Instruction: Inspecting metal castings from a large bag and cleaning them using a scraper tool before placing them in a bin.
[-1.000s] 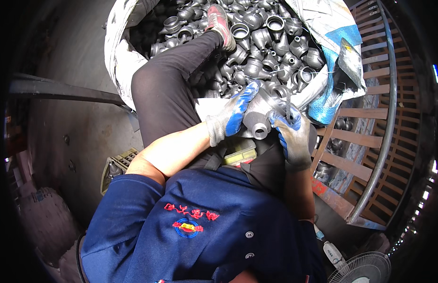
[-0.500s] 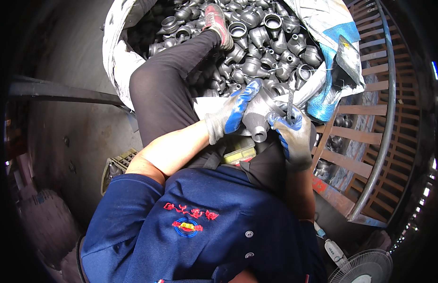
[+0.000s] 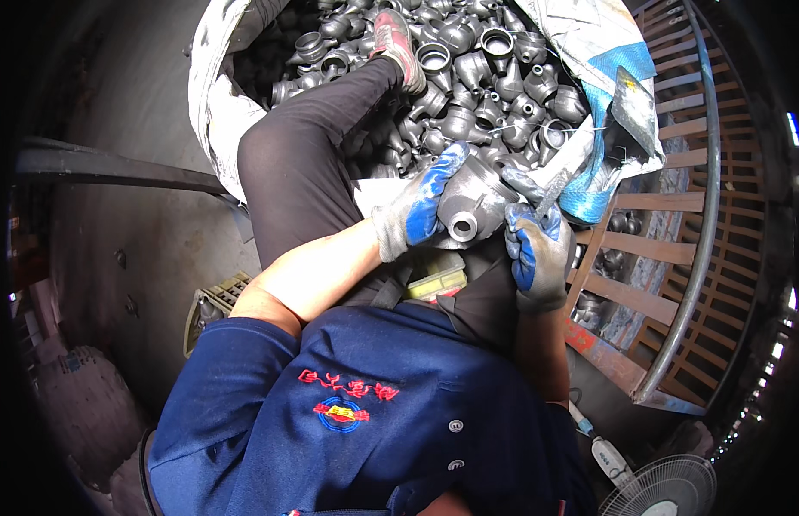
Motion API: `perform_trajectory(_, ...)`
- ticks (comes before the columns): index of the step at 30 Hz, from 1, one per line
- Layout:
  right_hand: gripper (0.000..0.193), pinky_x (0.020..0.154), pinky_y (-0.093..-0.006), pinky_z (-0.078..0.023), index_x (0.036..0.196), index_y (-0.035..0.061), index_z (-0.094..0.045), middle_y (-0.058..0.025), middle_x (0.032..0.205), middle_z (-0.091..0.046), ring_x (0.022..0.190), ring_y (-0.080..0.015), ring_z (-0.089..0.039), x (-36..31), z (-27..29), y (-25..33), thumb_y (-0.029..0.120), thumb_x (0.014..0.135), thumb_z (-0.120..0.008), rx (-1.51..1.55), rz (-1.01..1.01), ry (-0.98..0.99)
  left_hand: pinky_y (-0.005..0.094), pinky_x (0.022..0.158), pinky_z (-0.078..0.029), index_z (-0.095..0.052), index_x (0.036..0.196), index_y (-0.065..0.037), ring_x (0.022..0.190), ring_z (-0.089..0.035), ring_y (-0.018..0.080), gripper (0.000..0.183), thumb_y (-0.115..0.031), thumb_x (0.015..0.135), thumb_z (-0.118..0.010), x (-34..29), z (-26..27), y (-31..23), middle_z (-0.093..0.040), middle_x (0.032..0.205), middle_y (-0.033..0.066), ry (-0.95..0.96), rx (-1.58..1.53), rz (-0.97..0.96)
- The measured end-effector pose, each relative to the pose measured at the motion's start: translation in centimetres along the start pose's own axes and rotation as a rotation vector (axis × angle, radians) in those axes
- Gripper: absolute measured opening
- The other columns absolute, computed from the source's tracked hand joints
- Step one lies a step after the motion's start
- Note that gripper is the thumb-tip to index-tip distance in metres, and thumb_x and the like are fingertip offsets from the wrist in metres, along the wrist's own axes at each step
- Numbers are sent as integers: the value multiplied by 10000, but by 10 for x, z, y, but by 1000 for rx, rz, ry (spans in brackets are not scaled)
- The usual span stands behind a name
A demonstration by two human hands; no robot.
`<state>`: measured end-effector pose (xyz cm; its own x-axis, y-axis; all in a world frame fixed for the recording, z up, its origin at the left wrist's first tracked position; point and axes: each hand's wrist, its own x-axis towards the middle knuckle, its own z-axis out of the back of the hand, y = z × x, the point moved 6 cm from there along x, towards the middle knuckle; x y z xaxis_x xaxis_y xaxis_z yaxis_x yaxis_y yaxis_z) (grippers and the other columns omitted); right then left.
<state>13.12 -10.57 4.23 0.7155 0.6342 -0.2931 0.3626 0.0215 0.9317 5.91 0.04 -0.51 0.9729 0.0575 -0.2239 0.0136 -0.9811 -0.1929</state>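
My left hand [image 3: 424, 205], in a blue-coated grey glove, is closed around the left side of a dark grey metal pipe fitting [image 3: 479, 196]. Its round body narrows to a short spout, whose round opening faces me. To its right, my right hand [image 3: 537, 249], gloved the same way, is closed on a flat, file-like metal bar [image 3: 551, 193]. The bar slants up and to the right, close by the fitting's side. The fitting is held above my lap, at the near edge of a big white sack [image 3: 219, 112].
Many similar castings [image 3: 468, 120] fill the sack, and my shoe [image 3: 394, 43] rests among them. A rusty slatted metal frame [image 3: 653, 249] stands at right. A yellow box [image 3: 436, 277] is by my lap, a crate [image 3: 212, 310] at left, and a fan [image 3: 670, 490] at lower right.
The fitting has turned in my left hand, so its spout opening faces me more. My right hand has shifted slightly, and the bar has tipped from nearly upright to slanting right.
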Motion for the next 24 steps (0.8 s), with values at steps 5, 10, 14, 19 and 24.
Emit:
perform_trajectory(5,300,585,-166,-421,1079,-8,-549,-20,842,-584,669,-44,-531,-1,7,-2,28,784,-594,88,62,-182,328,899,-430,-410,1249,-66,1045,-532,184,489,-429,927,-358,5,16,-8,-512,1181,97,-67,193,-119)
perform_trajectory(10,418,666,-192,-466,1156,-7,-502,-61,931,-593,726,-77,-556,1,-1,9,-30,755,-619,-274,207,-56,302,811,-482,-458,1202,-39,948,-577,153,512,-457,910,-408,-5,4,-15,-568,1076,83,-168,316,-225)
perform_trajectory(14,331,391,-146,-261,1132,8,-530,-7,785,-608,464,23,-362,11,15,-13,24,805,-578,104,-27,-110,301,827,-469,-449,1209,-29,955,-574,159,516,-449,911,-410,-10,-2,-22,-566,1080,87,-206,369,-258)
perform_trajectory(19,339,428,-130,-293,1153,-35,-507,-24,850,-613,519,19,-415,-20,-2,-9,25,824,-565,2,31,13,291,910,-384,-431,1225,6,1040,-505,164,456,-332,919,-440,-14,0,-39,-529,1145,95,-284,860,-422)
perform_trajectory(24,463,434,-132,-322,1205,-34,-467,-48,859,-605,530,11,-424,-14,9,-30,-27,770,-625,-152,-93,-64,305,959,-345,-324,1320,-5,1102,-465,195,539,-273,892,-511,-16,-3,-54,-487,1213,93,-396,720,-679)
